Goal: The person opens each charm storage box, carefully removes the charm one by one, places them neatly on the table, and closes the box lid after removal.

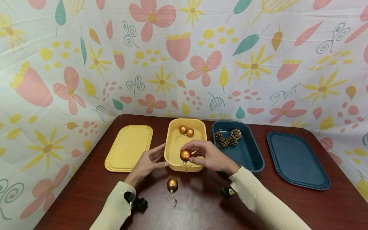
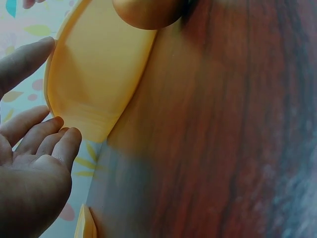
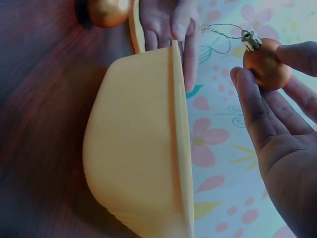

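Altogether, four copper-gold baubles are in sight: one held bauble (image 1: 185,155), two inner baubles (image 1: 190,132) side by side near the far end of the yellow bin (image 1: 176,167), and one loose bauble (image 1: 172,184) lying on the desk (image 1: 198,204) just in front of that bin, its string toward the person. The right hand (image 1: 211,156) pinches the held bauble between thumb and fingers, raised above the near end of the yellow bin with its silver cap and string hanging free. The left hand (image 1: 146,164) has its fingers loosely extended against the left side of the same bin, gripping nothing. Of bins there are two; the second, a blue bin (image 1: 244,156) to the right, contains four pine cones (image 1: 223,143) clustered at its far left. Two lids lie flat on the desk: one yellow lid (image 1: 130,147) at left, one blue lid (image 1: 297,159) at right.
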Available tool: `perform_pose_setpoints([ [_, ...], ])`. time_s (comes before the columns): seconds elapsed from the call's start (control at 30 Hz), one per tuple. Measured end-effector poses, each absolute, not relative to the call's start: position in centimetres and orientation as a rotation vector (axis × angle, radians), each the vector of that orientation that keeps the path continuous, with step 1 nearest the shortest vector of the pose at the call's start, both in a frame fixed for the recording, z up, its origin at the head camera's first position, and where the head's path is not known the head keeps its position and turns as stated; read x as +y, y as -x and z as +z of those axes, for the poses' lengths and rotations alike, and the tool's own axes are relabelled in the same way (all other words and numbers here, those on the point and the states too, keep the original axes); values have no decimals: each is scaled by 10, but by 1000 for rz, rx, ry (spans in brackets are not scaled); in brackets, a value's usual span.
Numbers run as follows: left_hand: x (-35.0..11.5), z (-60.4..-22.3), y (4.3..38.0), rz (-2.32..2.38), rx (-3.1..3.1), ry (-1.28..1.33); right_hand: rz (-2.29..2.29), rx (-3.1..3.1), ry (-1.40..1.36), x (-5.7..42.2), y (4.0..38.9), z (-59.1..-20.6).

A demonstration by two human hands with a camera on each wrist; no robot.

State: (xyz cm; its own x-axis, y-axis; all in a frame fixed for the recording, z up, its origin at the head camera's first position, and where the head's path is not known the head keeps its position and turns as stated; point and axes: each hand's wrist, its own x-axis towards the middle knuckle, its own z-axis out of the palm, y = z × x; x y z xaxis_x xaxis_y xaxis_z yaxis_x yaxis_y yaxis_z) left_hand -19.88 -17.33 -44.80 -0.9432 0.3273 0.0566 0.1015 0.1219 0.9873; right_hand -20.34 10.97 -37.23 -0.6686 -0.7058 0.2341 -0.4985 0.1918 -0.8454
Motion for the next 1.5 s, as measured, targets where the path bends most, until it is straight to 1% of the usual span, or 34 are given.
perform_pose_setpoints([
  [0.27, -174, -449, 199, 1919, 2228, -438, -1433, 2255, 1125, 115, 195, -376],
  [0.6, -174, -446, 199, 1927, 2209, -400, -1471, 2217, 1179, 116, 189, -382],
  [1.3, -175, -445, 198, 1903, 2233, -387, -1339, 2261, 1296, 123, 177, -399],
  [1.5, -175, -446, 198, 1899, 2231, -387, -1278, 2256, 1277, 122, 175, -405],
])
